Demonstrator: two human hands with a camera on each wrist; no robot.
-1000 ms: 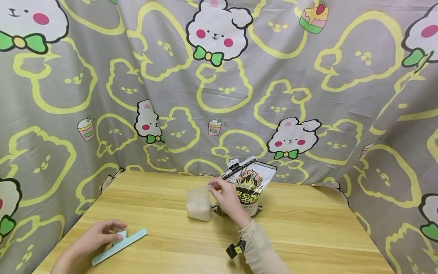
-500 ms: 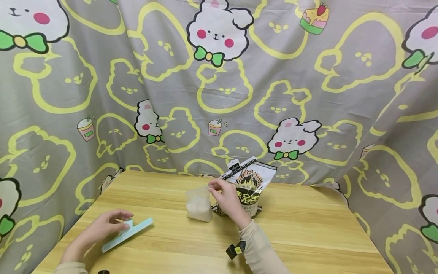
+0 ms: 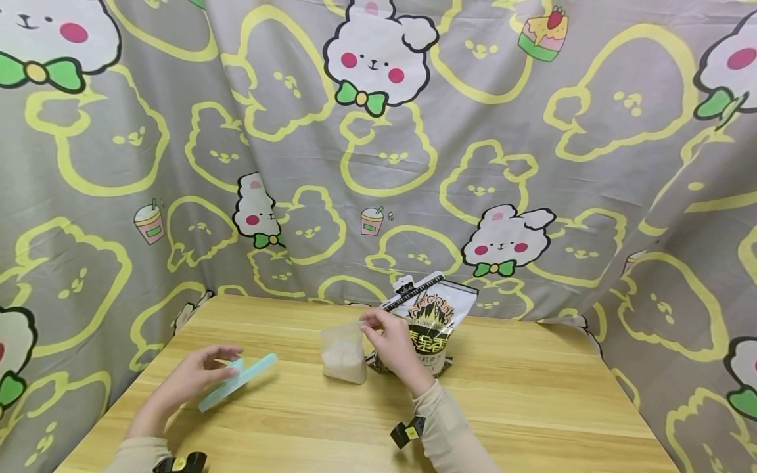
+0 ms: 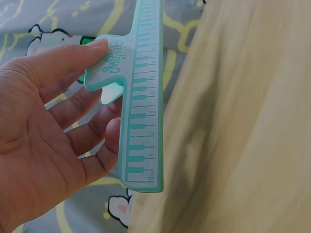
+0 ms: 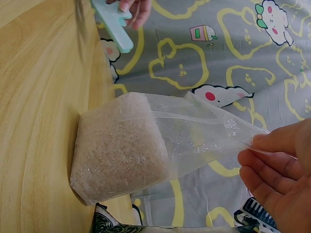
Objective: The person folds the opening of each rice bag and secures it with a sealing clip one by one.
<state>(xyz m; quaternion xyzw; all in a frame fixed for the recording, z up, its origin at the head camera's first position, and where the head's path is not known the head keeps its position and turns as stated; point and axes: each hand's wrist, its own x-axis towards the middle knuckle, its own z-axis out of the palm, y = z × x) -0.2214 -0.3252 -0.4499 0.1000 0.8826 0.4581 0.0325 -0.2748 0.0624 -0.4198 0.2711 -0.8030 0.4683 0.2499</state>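
My left hand (image 3: 198,378) pinches the handle of a light teal sealing clip (image 4: 141,111), held above the table on the left. The clip's long bar carries a piano-key print, centimetre marks and the word "Music". A clear plastic bag of rice (image 5: 121,145) stands on the table in the middle, its upper part unfilled. Between thumb and fingers, my right hand (image 3: 390,341) pinches the bag's top edge and keeps it drawn up. In the right wrist view, the fingers (image 5: 274,141) are at the gathered corner of the plastic.
Just behind my right hand stands a printed black, white and gold package (image 3: 434,322), partly hidden by that hand. The wooden table (image 3: 503,407) meets a grey curtain (image 3: 307,151) with yellow cartoon outlines at the back and both sides.
My left hand has lifted the clip and carried it forward and to the right, toward the rice bag. My right hand and the bag have hardly moved.
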